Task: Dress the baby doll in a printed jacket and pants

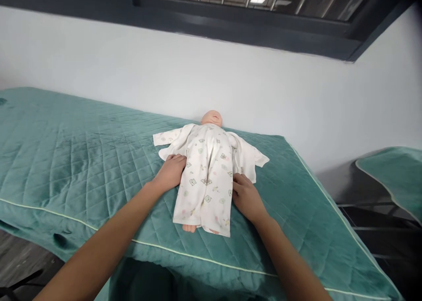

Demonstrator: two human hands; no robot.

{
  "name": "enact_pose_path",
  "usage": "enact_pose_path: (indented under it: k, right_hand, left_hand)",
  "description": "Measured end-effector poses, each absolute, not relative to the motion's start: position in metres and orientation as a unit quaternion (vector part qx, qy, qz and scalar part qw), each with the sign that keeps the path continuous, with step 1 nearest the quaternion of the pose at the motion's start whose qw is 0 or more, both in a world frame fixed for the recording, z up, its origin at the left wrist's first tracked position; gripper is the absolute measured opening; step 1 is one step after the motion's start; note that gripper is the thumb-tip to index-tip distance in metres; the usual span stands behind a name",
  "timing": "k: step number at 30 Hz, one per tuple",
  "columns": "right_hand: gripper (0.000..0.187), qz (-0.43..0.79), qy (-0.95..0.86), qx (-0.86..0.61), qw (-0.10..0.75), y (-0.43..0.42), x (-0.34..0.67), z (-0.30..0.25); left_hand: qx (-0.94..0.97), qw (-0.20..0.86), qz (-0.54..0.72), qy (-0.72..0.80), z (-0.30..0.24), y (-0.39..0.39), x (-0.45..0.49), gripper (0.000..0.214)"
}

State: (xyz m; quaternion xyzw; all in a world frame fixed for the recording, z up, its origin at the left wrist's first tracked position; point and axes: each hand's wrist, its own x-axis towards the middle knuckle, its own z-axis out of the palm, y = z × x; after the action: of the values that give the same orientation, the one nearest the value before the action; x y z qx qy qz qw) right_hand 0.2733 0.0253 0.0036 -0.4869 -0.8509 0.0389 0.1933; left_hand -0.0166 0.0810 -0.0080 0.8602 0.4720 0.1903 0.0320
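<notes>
A baby doll point(212, 117) lies on its back, head toward the wall, with its toes showing at the near end. White baby trousers point(206, 178) with small printed animals cover its front from chest to feet. Under them a matching baby shirt point(245, 153) spreads out, sleeves to both sides. My left hand point(169, 173) is at the trousers' left edge, fingers closed against the cloth. At the right edge, lower down, my right hand point(248, 196) has its curled fingers on the fabric; the fingertips of both hands are partly hidden.
The doll rests on a bed with a green quilted cover point(99, 160), whose piped edge runs along the front. Behind it stands a white wall point(158, 67) below a dark window frame point(231, 28). Another green-covered surface point(392, 169) is at the right.
</notes>
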Motion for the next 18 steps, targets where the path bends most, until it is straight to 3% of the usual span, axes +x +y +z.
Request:
enact_pose_path:
  k: [5, 10, 14, 18]
  right_hand:
    - [0.025, 0.041, -0.838, -0.51, 0.19, 0.03, 0.264, 0.006]
    - [0.03, 0.069, -0.833, -0.495, 0.235, 0.026, 0.266, 0.004]
    - [0.031, 0.073, -0.851, -0.477, 0.209, 0.02, 0.269, 0.009]
    - [0.026, 0.132, -0.84, -0.467, 0.245, 0.024, 0.283, 0.017]
  left_hand:
    - [0.86, 0.004, 0.197, 0.47, -0.004, 0.077, -0.016, 0.011]
    - [0.834, 0.041, 0.253, 0.488, -0.005, 0.058, -0.022, 0.009]
    - [0.838, 0.074, 0.232, 0.487, -0.007, 0.046, -0.027, 0.007]
    - [0.777, 0.143, 0.294, 0.538, -0.009, 0.057, -0.035, 0.02]
